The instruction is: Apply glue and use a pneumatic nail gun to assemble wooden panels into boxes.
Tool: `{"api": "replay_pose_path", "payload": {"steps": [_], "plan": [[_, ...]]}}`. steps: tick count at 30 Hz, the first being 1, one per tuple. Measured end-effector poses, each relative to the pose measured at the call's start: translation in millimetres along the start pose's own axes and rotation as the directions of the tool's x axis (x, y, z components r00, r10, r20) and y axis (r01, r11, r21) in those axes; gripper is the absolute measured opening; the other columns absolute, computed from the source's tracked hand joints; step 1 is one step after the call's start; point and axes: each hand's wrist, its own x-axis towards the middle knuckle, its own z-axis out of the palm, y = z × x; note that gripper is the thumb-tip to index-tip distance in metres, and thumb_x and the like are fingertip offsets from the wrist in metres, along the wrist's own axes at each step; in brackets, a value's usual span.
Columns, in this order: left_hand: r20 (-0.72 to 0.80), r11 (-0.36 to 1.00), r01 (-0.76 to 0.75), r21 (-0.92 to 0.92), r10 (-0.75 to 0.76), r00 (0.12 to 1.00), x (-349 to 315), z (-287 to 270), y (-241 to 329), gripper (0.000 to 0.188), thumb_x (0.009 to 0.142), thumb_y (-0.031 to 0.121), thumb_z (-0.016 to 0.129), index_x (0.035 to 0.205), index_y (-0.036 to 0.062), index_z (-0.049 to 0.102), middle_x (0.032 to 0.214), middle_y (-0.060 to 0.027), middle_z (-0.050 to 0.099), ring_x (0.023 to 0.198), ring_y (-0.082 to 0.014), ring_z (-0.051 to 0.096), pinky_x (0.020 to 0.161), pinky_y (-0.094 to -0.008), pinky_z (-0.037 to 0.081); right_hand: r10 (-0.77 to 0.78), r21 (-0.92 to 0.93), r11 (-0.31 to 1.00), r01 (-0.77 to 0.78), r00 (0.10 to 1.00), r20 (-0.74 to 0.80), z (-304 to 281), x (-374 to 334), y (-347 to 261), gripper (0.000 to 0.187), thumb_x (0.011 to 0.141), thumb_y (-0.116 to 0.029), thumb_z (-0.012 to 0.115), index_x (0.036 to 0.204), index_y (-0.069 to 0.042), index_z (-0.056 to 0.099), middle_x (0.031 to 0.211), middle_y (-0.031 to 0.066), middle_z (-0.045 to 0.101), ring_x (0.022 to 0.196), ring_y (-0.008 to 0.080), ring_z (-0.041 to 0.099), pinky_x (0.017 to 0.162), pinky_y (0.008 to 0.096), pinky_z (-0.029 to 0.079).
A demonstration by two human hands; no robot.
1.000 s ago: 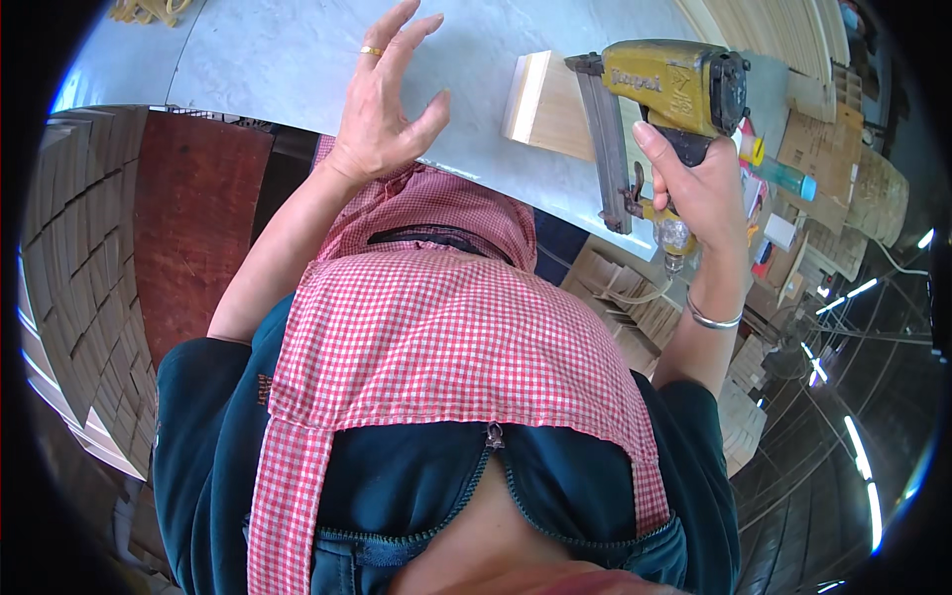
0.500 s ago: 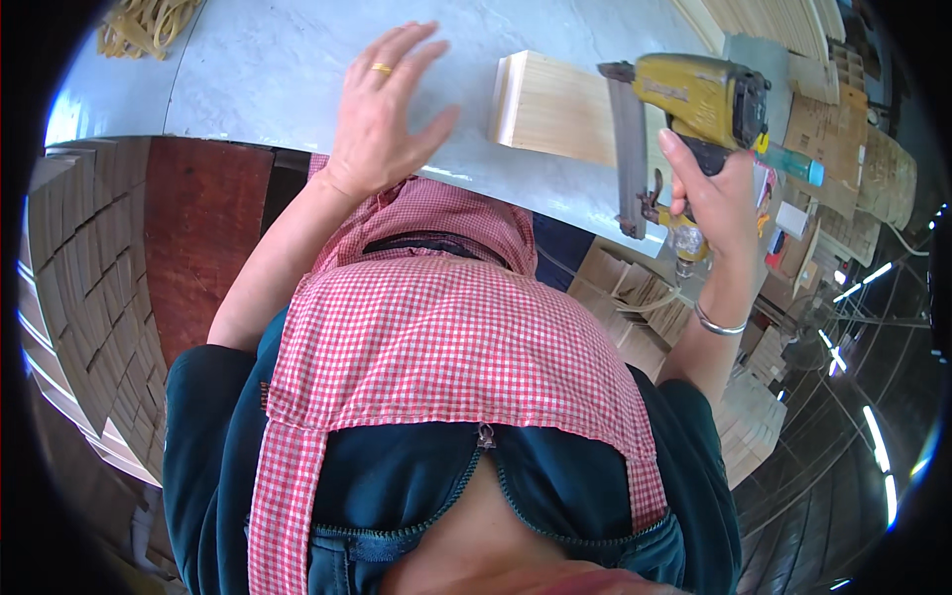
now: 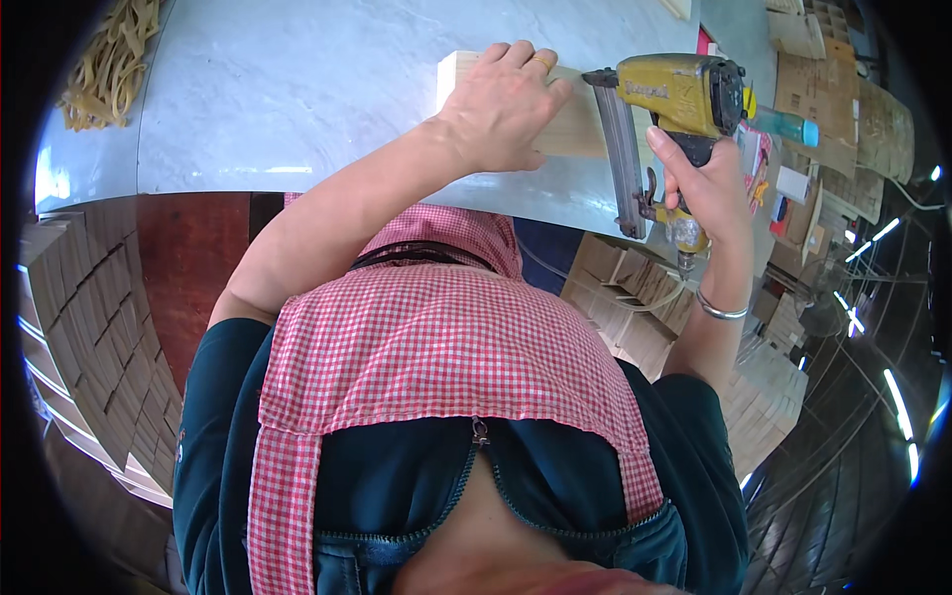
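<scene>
My left hand (image 3: 508, 107) lies across the left part of a pale wooden box (image 3: 577, 131). Its fingers reach over the far edge and its thumb is at the near side, so the hand grips the box. My right hand (image 3: 706, 186) is wrapped round the black handle of a yellow nail gun (image 3: 674, 83). The gun's grey magazine (image 3: 619, 159) stands at the box's right end and hides that end. Whether the gun's nose touches the wood, I cannot tell.
A pile of tan rubber bands (image 3: 107, 69) lies at the far left of the marbled table (image 3: 288, 99). Stacked wooden pieces (image 3: 84, 317) stand at the left, more boards (image 3: 635, 293) below the table at right. A blue-capped bottle (image 3: 788, 127) lies beyond the gun.
My left hand has moved right, from open above the table onto the wooden box. In the picture, the box and the nail gun both sit slightly further left.
</scene>
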Motion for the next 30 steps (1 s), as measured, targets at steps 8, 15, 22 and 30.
{"api": "replay_pose_path", "payload": {"steps": [8, 15, 22, 30], "plan": [[-0.096, 1.0, -0.02, 0.004, 0.02, 0.995, -1, 2, -1, 0.05, 0.065, 0.033, 0.085, 0.106, 0.0083, 0.069, 0.117, -0.0135, 0.06, 0.105, -0.0296, 0.055, 0.098, -0.0401, 0.044, -0.027, 0.006, 1.0, 0.027, 0.999, 0.023, -4, 4, 2, 0.035, 0.091, -0.033, 0.077, 0.081, -0.001, 0.069, 0.054, 0.0001, 0.056, 0.041, 0.0099, 0.05, 0.041, 0.0227, 0.04], [-0.035, 1.0, 0.006, -0.02, -0.007, 0.999, -1, 0, 0, 0.056, 0.065, 0.033, 0.086, 0.111, 0.0075, 0.067, 0.127, -0.0144, 0.059, 0.114, -0.0306, 0.055, 0.105, -0.0421, 0.042, -0.011, 0.018, 1.0, 0.01, 1.0, 0.026, -4, 6, 5, 0.036, 0.091, -0.033, 0.076, 0.078, -0.002, 0.068, 0.053, -0.0005, 0.055, 0.041, 0.0098, 0.05, 0.041, 0.0225, 0.04], [-0.089, 0.99, -0.099, 0.099, 0.108, 0.99, -10, 0, -8, 0.06, 0.066, 0.031, 0.086, 0.117, 0.01, 0.064, 0.128, -0.0157, 0.059, 0.118, -0.0317, 0.055, 0.109, -0.0448, 0.04, -0.001, 0.132, 0.991, 0.032, 0.973, -0.23, -9, -10, 22, 0.036, 0.091, -0.034, 0.076, 0.08, -0.001, 0.067, 0.055, 0.0001, 0.056, 0.042, 0.0097, 0.05, 0.042, 0.0228, 0.04], [-0.1, 0.986, 0.062, 0.155, -0.047, 0.994, -47, -31, -25, 0.066, 0.069, 0.04, 0.087, 0.122, 0.0104, 0.061, 0.138, -0.0169, 0.055, 0.127, -0.0343, 0.052, 0.114, -0.0486, 0.036, 0.139, 0.151, 0.986, -0.074, 0.863, -0.486, -20, -26, 129, 0.041, 0.092, -0.036, 0.075, 0.098, 0.002, 0.063, 0.063, 0.0035, 0.058, 0.046, 0.0107, 0.052, 0.043, 0.0239, 0.042]]}}
